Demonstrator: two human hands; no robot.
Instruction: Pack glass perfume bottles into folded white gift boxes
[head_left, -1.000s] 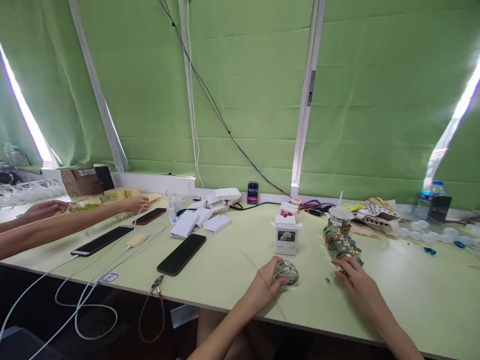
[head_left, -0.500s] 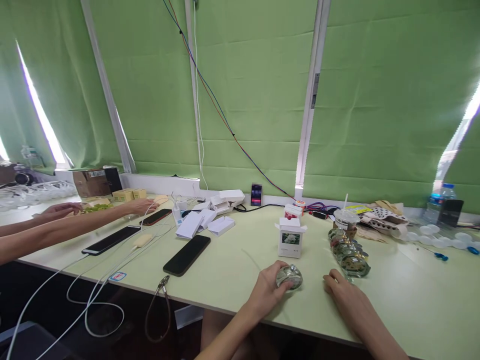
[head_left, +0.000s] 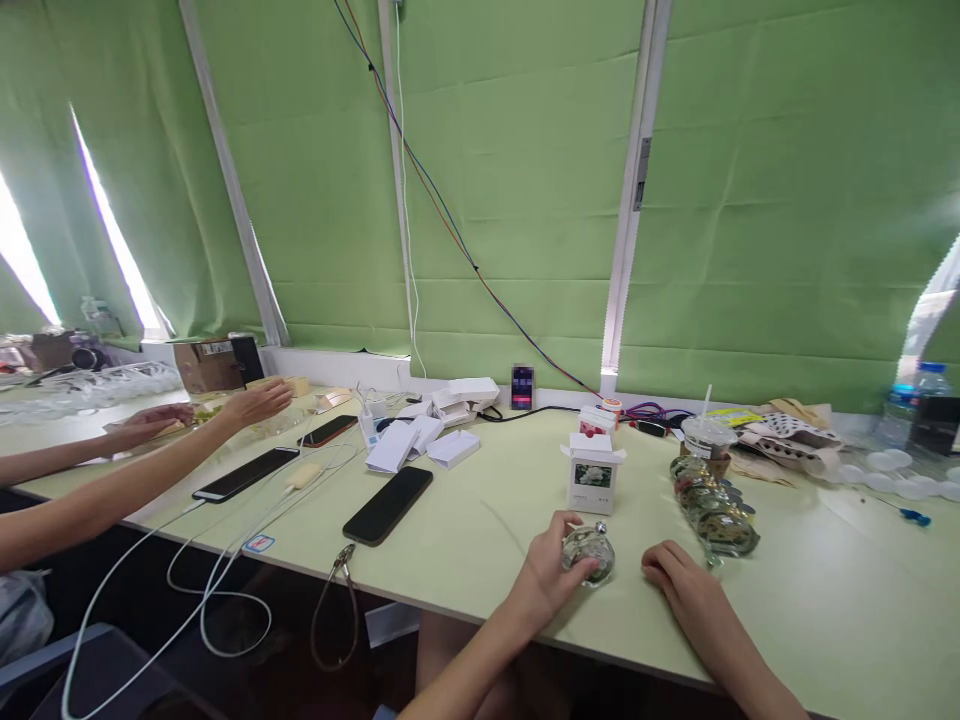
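My left hand (head_left: 550, 573) grips a small round glass bottle (head_left: 590, 552) with a silver cap, resting on the pale green table (head_left: 480, 520) near its front edge. Just right of the bottle, my right hand (head_left: 681, 590) lies on the table with its fingers curled; whether it holds anything I cannot tell. A row of similar round bottles (head_left: 712, 505) lies beyond my right hand. Behind the held bottle stands a small white box (head_left: 592, 481) with its flaps up and a flower picture on its front.
A black phone (head_left: 388, 505) lies left of my hands, with white boxes (head_left: 420, 440) behind it. Another person's arms (head_left: 112, 470) reach over the table at far left, near phones and white cables (head_left: 247, 520). A lidded cup (head_left: 703, 436), white caps (head_left: 885, 480) and a water bottle (head_left: 919, 405) sit at right.
My right hand has drawn back from the row of bottles toward the held bottle and curled its fingers. The other person's far hand has lifted. The view has shifted left.
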